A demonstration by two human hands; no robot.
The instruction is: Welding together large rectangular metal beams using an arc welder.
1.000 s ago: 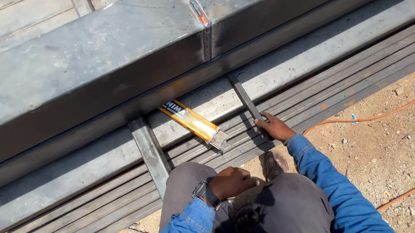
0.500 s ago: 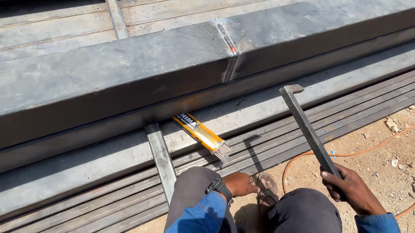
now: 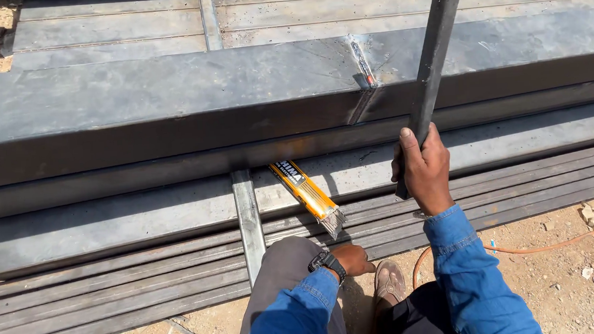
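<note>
The right hand (image 3: 424,170) is clenched round a dark steel bar (image 3: 433,58), raised upright before the welded beam (image 3: 172,106); the left hand (image 3: 352,259) rests loosely curled on the knee, holding nothing, near an orange electrode packet (image 3: 305,190).

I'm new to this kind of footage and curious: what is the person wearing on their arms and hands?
Both arms are in long blue denim-like sleeves with stitched cuffs. The left hand is bare, with a black wristwatch on a dark strap at the wrist. The right hand is bare too, with no glove, ring or watch that I can see; its cuff ends at the wrist.
</note>
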